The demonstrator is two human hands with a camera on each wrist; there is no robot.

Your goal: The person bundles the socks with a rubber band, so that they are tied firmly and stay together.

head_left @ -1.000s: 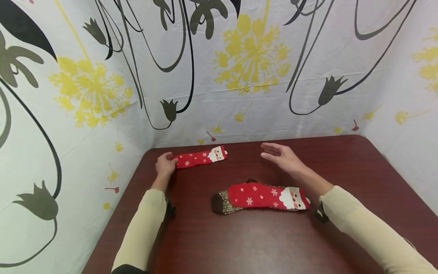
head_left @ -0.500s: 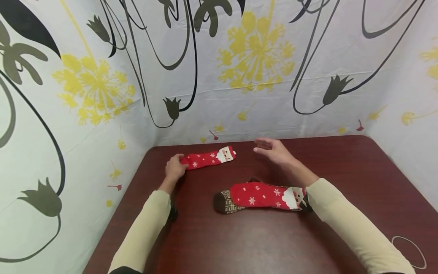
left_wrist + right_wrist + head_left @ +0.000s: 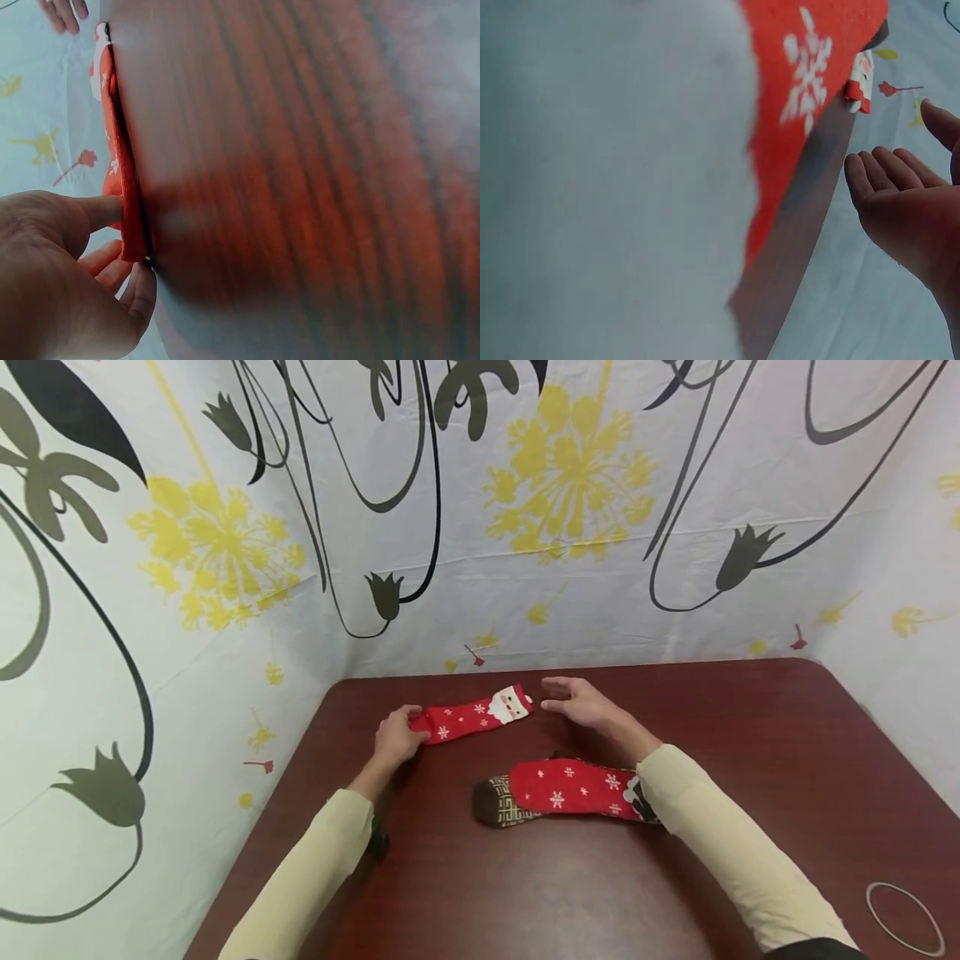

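Observation:
A red sock (image 3: 465, 718) with white snowflakes and a Santa face lies near the back edge of the table. My left hand (image 3: 399, 735) pinches its plain left end; in the left wrist view the thumb (image 3: 101, 211) is on one side of the sock and fingers are on the other. My right hand (image 3: 585, 703) hovers just right of the Santa-face end, fingers extended and holding nothing. Nearer me, a second red Santa sock (image 3: 562, 789) lies over a brown patterned sock (image 3: 495, 802). The right sleeve hides their right ends.
The dark red-brown table (image 3: 540, 893) has a pale loop (image 3: 905, 918) lying at its front right. A white flower-printed cloth (image 3: 465, 527) rises behind the table and along its sides.
My left hand has moved right with the far red sock, whose Santa-face end slid right. My right hand has come left, close to that end, and its sleeve now covers more of the near socks.

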